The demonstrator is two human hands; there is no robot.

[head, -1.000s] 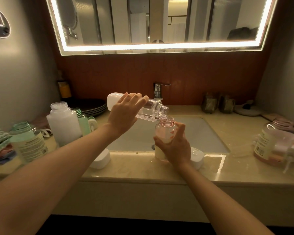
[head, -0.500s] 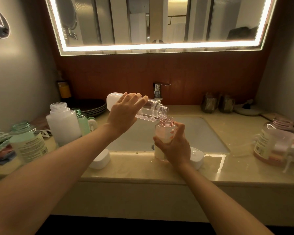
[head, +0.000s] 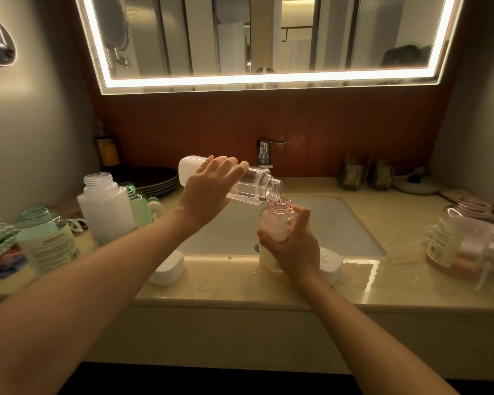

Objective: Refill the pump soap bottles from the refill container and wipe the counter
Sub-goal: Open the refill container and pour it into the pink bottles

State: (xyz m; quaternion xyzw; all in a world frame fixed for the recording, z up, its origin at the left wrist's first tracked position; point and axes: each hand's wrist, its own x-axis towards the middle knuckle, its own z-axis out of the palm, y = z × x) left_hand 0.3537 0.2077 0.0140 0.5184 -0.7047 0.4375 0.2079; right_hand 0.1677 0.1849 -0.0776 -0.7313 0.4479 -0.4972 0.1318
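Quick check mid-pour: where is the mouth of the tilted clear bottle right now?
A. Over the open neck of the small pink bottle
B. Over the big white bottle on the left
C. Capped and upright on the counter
A: the left hand tips the clear bottle so its mouth sits right above the neck of the small pink bottle, which the right hand steadies.

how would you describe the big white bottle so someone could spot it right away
Start at the sink and look left along the counter, past the left hand. The big white bottle stands upright there with its threaded neck open, no cap. It is milky white and wider than the green-tinted bottles beside it, and it shows no label.
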